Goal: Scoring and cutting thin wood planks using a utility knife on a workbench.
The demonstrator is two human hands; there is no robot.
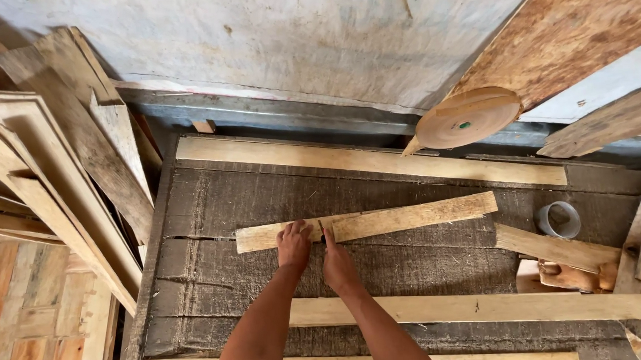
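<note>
A rough workshop corner: a pale, stained wall at twelve o'clock, a dark, worn workbench [213, 206] below it, and stacks of leaning boards [53, 170] at nine o'clock.

At the centre of the bench lies a short wooden plank [408, 217], running from left to right and tilted slightly upward at its three o'clock end. The left hand [294, 244] rests flat on the plank near its nine o'clock end, fingers spread and pressing down. The right hand [336, 262] sits just beside it, closed narrowly around what looks like a thin pencil or marker [322, 232] whose tip touches the plank; the tool is too small to tell for sure.

A longer plank [370, 160] lies at twelve o'clock near the wall, and another long strip [484, 308] lies at six o'clock, passing under the forearms. At two o'clock a roll of edge banding [465, 120] leans against the wall, and at three o'clock stands a small grey ring of tape [558, 220] beside loose offcuts [554, 247].

The plank is held by one palm only, near one end, so I judge that it could pivot or slide on the uneven bench, sending a mark crooked. Its ragged edges could also drive a splinter into the bare fingers.
</note>
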